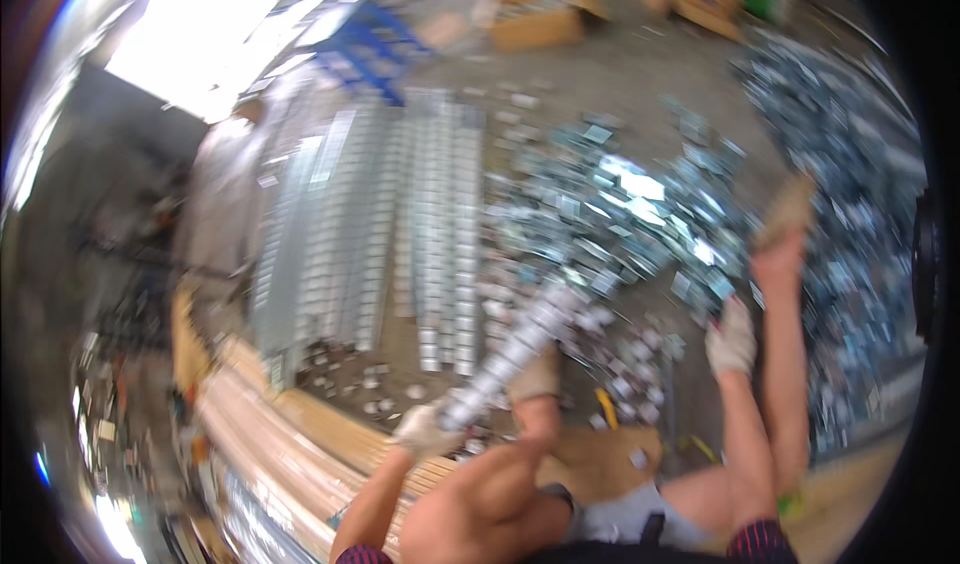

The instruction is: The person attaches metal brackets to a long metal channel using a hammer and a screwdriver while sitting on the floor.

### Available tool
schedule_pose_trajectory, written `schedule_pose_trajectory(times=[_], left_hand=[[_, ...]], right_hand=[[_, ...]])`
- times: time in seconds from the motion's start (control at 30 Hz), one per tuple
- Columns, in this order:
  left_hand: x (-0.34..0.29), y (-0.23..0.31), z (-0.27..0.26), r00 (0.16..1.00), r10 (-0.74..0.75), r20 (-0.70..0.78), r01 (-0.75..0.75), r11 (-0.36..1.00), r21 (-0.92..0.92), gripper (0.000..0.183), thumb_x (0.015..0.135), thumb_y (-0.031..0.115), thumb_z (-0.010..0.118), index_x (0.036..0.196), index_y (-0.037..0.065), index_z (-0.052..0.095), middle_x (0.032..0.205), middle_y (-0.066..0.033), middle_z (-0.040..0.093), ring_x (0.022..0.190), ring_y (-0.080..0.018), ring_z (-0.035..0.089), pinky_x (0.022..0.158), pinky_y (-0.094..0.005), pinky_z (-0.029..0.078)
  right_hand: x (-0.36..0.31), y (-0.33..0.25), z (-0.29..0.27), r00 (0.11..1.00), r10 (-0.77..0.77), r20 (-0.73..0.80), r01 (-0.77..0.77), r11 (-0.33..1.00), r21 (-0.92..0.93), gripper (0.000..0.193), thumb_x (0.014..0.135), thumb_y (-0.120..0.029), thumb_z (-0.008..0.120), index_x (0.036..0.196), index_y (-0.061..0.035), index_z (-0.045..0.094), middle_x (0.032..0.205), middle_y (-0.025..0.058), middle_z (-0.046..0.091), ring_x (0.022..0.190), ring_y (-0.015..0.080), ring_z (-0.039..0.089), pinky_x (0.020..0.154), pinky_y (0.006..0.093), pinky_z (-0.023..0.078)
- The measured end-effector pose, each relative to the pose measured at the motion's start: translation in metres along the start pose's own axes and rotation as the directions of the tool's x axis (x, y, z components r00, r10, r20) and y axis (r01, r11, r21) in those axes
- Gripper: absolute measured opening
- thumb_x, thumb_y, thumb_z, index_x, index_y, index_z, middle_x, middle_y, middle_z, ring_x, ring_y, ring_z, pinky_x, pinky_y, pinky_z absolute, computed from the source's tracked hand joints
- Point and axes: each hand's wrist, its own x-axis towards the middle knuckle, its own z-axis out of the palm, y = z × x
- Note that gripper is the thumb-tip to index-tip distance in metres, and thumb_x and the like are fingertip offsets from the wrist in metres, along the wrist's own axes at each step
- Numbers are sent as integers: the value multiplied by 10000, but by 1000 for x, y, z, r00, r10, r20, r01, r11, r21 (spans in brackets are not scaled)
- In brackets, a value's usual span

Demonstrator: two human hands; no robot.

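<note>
**Gripping a bar [520, 349] in the left hand [425, 429], with the right hand [732, 342] at the edge of a heap [630, 234]**

Sitting low over the floor [680, 74], left knee bent and right leg [785, 364] stretched out far, with a pale glove on each of the hands. Holding the bar, silvery and banded with paler segments, by its near end, left fingers closed around it. Slanting it from near left to far right, just beside the left foot [535, 376], with its far end at the near edge of the heap. Cannot tell, through the blur, contact with the pieces there from a small gap.

Holding the right hand at the near right edge of the heap, left of the right leg, fingers pointing far toward a bluish metal piece [720, 284]. Cannot tell the spread of those fingers, nor a grip on a piece from a mere touch.

On the floor to the left, rows of similar bars [435, 244], side by side. Near left of these, long pale boards [290, 434]. Between the legs, small pale bits [640, 379], a yellow item [606, 409] too blurred to identify and a cardboard sheet [620, 449]. Right of the right leg, a second heap [850, 194]. Far off, from left to right, a blue stand [368, 44], an open carton [540, 29] and another carton [700, 4].
</note>
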Motion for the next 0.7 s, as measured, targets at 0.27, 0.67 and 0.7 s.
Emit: schedule_pose_trajectory(times=[0.27,0.67,0.7], left_hand=[[15,-94,66,957,-25,288,-9,993,115,688,760,472,790,1371,175,683,1202,-193,751,1147,-344,706,1004,-442,549],[73,-141,108,967,-7,253,-79,941,330,889,694,626,851,1457,238,608,1171,-173,765,1044,-362,745,924,-452,594],[74,-147,113,956,-44,291,-64,934,350,908,695,622,847,1475,230,594,1184,-171,764,1072,-356,741,943,-448,588]], right_hand=[[-3,-54,-6,922,277,272,-277,960,-41,643,965,-163,653,1563,-155,416,1311,259,631,1132,476,664,933,545,546],[-17,-43,-21,952,299,63,-306,927,216,323,971,-217,666,1234,-35,623,1120,218,737,1025,417,721,898,488,554],[-23,-43,-12,966,253,-43,-228,923,311,331,935,-173,707,1241,-65,641,1046,160,754,941,348,739,839,448,570]])
